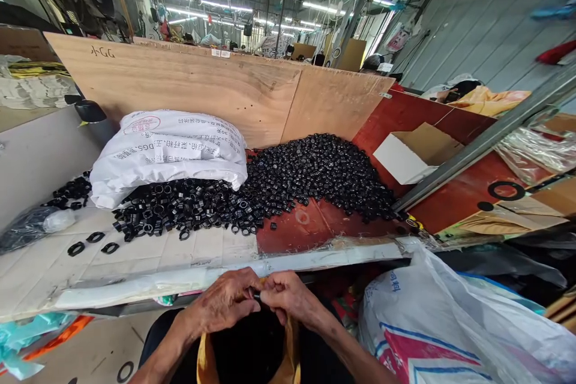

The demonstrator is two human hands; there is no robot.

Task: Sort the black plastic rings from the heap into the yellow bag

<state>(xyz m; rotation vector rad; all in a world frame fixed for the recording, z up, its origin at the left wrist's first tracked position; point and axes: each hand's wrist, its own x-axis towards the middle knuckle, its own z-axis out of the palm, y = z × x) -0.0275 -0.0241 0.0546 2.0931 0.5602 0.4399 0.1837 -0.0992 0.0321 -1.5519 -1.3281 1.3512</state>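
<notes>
My left hand (225,300) and my right hand (290,295) meet in front of me, just below the table's front edge. Fingers of both are pinched together around a small black plastic part (257,296), mostly covered by the fingertips. Beneath them, a yellow-edged bag or container (292,348) with a dark inside sits between my legs. On the table is a heap of small black caps (319,168). Left of it lies a spread of black plastic rings (180,210), with several single rings (76,248) nearer the front left.
A full white woven sack (175,150) rests on the rings. Wooden boards (216,84) wall the table's back. An open carton (409,153) and a slanting metal post (472,150) stand at the right. White plastic bags (405,312) bulge beside my right arm.
</notes>
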